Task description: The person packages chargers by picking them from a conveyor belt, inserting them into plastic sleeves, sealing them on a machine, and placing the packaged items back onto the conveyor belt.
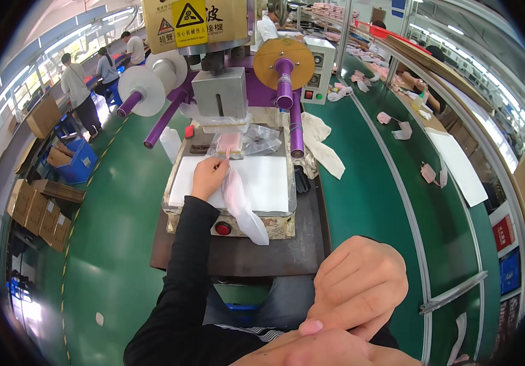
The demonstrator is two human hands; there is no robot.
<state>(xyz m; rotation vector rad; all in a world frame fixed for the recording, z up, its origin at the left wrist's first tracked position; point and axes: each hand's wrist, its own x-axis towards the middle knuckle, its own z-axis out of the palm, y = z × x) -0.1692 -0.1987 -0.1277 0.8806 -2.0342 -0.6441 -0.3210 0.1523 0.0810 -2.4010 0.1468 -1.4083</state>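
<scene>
My left hand (209, 178) reaches over the white work surface (268, 183) of a press machine. Its fingertips pinch a thin pink strip (227, 154) that runs from a small pink square pad (230, 141). That pad lies just below the metal press head (220, 94). Beside the hand, a soft pink piece with a whitish translucent tail (242, 207) drapes over the front edge of the surface. Close to the camera, my right hand (363, 283) is raised away from the machine, its fingers curled into a loose fist. Nothing shows between them.
Clear plastic film (261, 141) and a white bottle (169, 144) are by the press. Purple rollers (296, 131) jut forward at both sides. White cloth (323, 143) lies at right, along a green conveyor (409, 165) carrying pink pieces. A red button (222, 228) sits in front.
</scene>
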